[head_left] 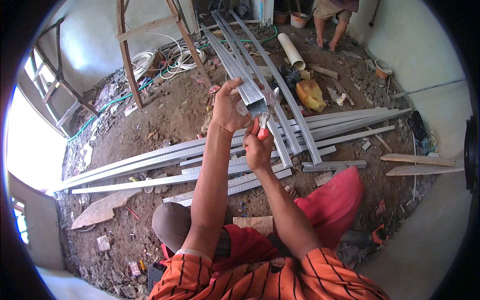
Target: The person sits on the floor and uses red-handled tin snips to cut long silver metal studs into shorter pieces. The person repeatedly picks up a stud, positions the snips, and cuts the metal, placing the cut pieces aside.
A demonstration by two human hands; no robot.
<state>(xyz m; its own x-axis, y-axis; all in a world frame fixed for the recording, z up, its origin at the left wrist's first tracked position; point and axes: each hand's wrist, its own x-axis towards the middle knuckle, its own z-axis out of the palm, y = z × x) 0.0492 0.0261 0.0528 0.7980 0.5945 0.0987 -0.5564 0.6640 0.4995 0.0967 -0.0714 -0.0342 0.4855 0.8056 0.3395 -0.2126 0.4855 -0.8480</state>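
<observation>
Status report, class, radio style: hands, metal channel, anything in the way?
Left hand gripping metal channel near end. Right hand closed on red-handled snips, same end. Other channels lying beneath.

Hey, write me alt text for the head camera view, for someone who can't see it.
A person's left hand holds a silvery metal channel near its end while the right hand holds red-handled snips at that end. More metal profiles lie crisscrossed on the littered dirt floor; another person's legs show at upper right.
</observation>
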